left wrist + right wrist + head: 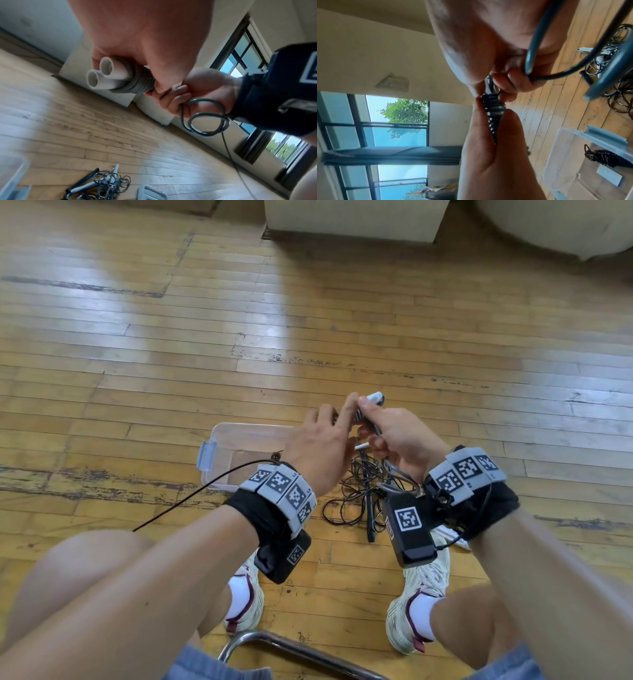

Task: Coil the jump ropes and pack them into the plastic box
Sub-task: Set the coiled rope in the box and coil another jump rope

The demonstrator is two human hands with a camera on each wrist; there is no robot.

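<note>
- Left hand (pixel 137 44) grips the two white handles (pixel 106 75), laid side by side, with grey rope (pixel 137 85) wound tight round them. Thumb and fingers hold the winding; it fills the middle of the left-wrist view.
- Right hand (pixel 394 436) pinches the free end of the same rope just beside the winding. Its fingers are curled on the cord, and a small spare loop (pixel 205 121) hangs under the palm.
- Both hands meet at centre frame in the head view, above the floor (pixel 137 337) and just right of the box (pixel 219 440).
- The clear box sits open on the floor, left of centre. The right-wrist view, lower right, shows one dark coiled rope (pixel 604 157) already inside.
- A tangle (pixel 363 494) of dark ropes with handles lies on the floor below the hands, between the shoes (pixel 421 594). It is not yet coiled.
- Progress, as I judge it: one rope packed, a second nearly wound, needing only its tail tucked in before it goes in the box. The heap is left; I cannot tell how many ropes it holds.
</note>
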